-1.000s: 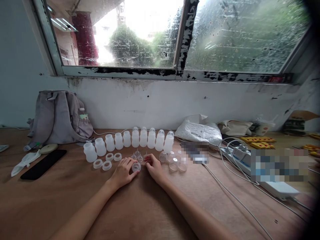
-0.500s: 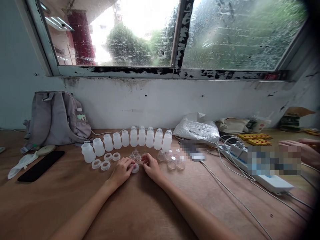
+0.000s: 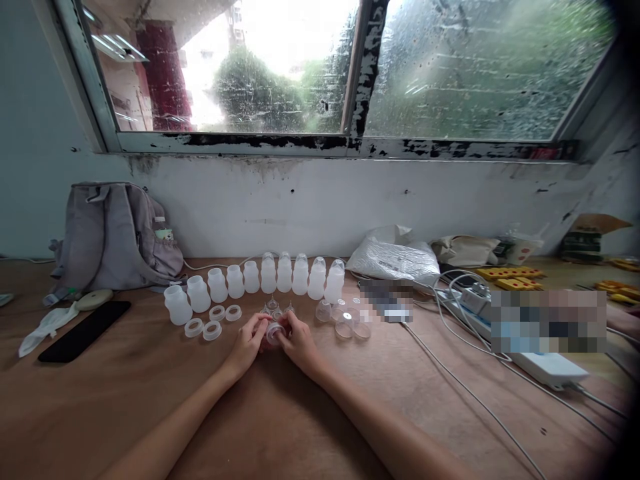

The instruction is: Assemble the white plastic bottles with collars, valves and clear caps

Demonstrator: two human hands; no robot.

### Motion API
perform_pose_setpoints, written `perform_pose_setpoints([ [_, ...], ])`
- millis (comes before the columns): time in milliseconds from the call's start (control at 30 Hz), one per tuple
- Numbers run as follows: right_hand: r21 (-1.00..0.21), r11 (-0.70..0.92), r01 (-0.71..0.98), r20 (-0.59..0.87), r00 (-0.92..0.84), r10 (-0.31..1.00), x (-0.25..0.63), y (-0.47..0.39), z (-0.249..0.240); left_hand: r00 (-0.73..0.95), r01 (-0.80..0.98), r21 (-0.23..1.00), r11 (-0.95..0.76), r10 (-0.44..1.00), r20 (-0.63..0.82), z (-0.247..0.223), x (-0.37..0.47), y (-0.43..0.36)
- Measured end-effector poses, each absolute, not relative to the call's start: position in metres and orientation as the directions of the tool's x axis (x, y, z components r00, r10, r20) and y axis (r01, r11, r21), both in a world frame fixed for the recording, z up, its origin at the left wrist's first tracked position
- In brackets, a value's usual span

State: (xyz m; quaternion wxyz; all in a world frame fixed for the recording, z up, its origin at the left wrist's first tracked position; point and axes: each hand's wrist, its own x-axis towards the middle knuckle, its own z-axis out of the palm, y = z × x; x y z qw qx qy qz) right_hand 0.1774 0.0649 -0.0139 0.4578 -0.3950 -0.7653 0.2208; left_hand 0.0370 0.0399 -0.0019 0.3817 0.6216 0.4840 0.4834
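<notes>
We see both hands meet now: a moment ago the right grip (image 3: 286, 328) stands apart from the translucent ring (image 3: 274, 329), beside the little teats, while the left grip (image 3: 263, 327) alone rests on that ring; now the right has swung inward, and the two hold the ring between them from opposite sides. Both grips are narrow, fingertips drawn in around its rim, though we cannot tell whether a teat is pinched along with it, or whether the ring is lifted clear of the surface (image 3: 200, 407). The ring sits in front of us, just on the near side of the pointed teats (image 3: 272, 304), which the fingers partly hide. We judge that this shifts the work from one-handed steadying to two-handed handling of a single part. The rest keeps its place: four loose rings (image 3: 212, 331) to the left, uncapped bottles (image 3: 179, 306) and capped bottles (image 3: 301, 277) in an arc behind, and clear caps (image 3: 343, 331) to the right. At the far right edge, another person's hand (image 3: 623, 326) shows lower than it does half a second ago, partly covered by the blurred patch.
</notes>
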Motion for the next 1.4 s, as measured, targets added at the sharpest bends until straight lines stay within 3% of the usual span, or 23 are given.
perform_pose_setpoints([
  [267,-0.750,0.506,0.427,0.449,-0.234,0.863,0.179,0.067,-0.014,0.200,0.293,0.930,-0.220,0.966,0.166,0.003,0.039,0.029],
  [667,-0.709,0.488,0.510,0.471,-0.173,0.865,0.179,0.069,-0.016,0.209,0.194,0.974,-0.115,0.975,0.074,0.000,0.047,0.026],
  [967,-0.698,0.543,0.467,0.500,-0.225,0.836,0.178,0.067,-0.016,0.217,0.201,0.964,-0.177,0.967,0.132,0.008,0.040,0.027],
  [1200,-0.741,0.548,0.388,0.479,-0.268,0.836,0.181,0.065,-0.009,0.103,0.390,0.872,-0.294,0.956,0.276,0.002,0.024,0.038],
  [1300,-0.772,0.508,0.383,0.460,-0.216,0.861,0.183,0.065,-0.008,0.048,0.598,0.728,-0.336,0.921,0.386,0.004,0.016,0.052],
  [1400,-0.803,0.465,0.373,0.433,-0.171,0.885,0.184,0.065,-0.009,-0.022,0.815,0.526,-0.244,0.894,0.447,0.019,0.012,0.075],
])
